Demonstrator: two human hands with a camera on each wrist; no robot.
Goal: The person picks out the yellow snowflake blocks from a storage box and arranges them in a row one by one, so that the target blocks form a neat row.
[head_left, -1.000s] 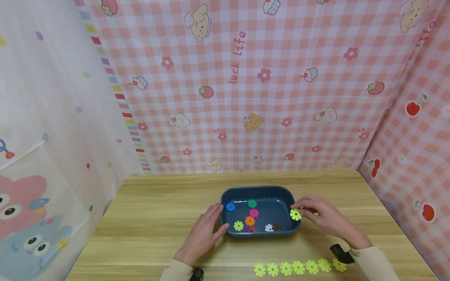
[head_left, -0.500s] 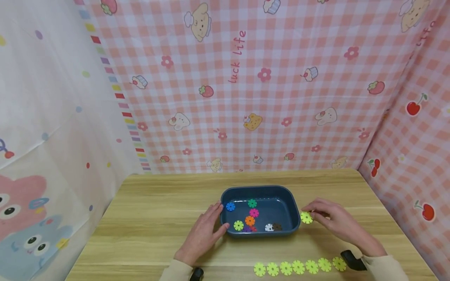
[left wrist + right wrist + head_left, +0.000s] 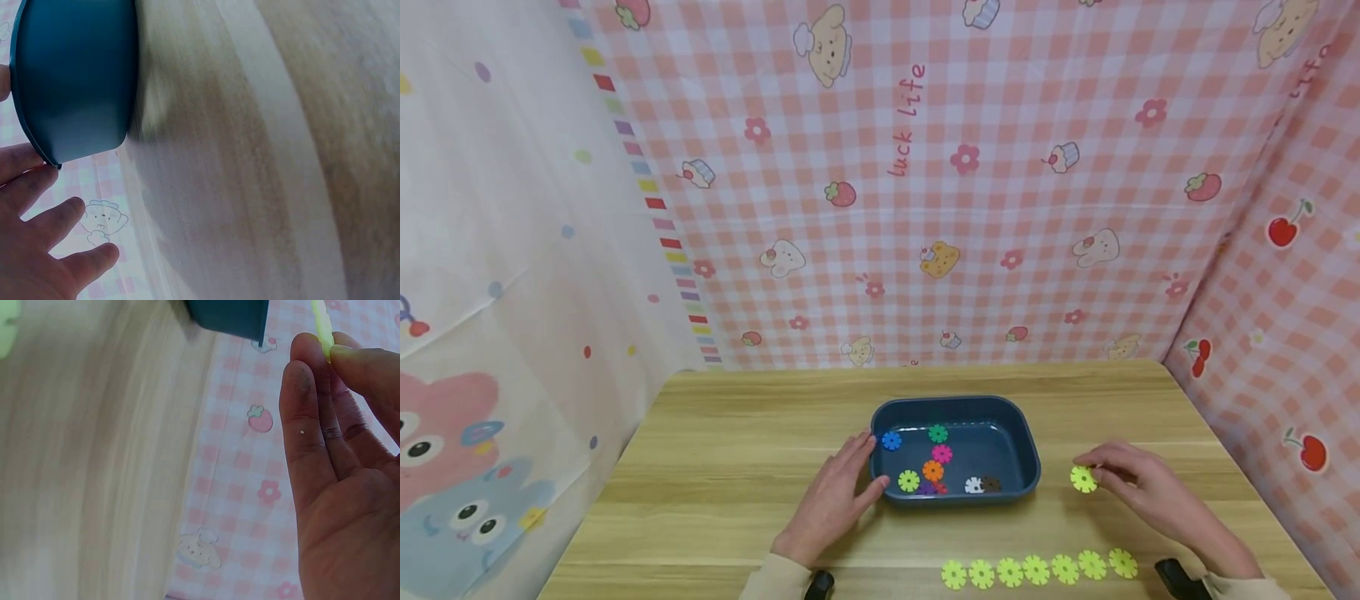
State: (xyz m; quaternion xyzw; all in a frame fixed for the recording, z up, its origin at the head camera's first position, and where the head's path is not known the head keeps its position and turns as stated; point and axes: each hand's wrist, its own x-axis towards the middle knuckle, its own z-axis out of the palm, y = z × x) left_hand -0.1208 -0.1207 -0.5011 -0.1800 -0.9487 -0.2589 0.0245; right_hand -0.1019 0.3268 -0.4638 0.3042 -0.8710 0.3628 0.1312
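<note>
Between thumb and fingertips my right hand (image 3: pixel 1142 487) pinches a yellow-green notched plastic disc (image 3: pixel 1083 478), held off to the right of a dark blue tray (image 3: pixel 1030 467). The right wrist view shows the disc (image 3: pixel 322 328) edge-on in the pinch. With its fingers stretched out, my left hand (image 3: pixel 831 500) rests against the tray's left end; its fingertips touch the rim in the left wrist view. Inside the tray lie several loose notched discs, among them a blue one (image 3: pixel 891 441), a green one (image 3: pixel 938 433), an orange one (image 3: pixel 933 471) and a yellow-green one (image 3: pixel 908 481).
A row of several yellow-green discs (image 3: pixel 1037 570) lies along the near part of the wooden table (image 3: pixel 737 467). Pink checked cloth (image 3: pixel 880 208) hangs behind the table and at the right, and white patterned cloth (image 3: pixel 535 275) at the left.
From the tray's right rim, my right hand has moved right and a little nearer me, carrying the pinched yellow-green disc. The left hand and the tray have stayed in place.
</note>
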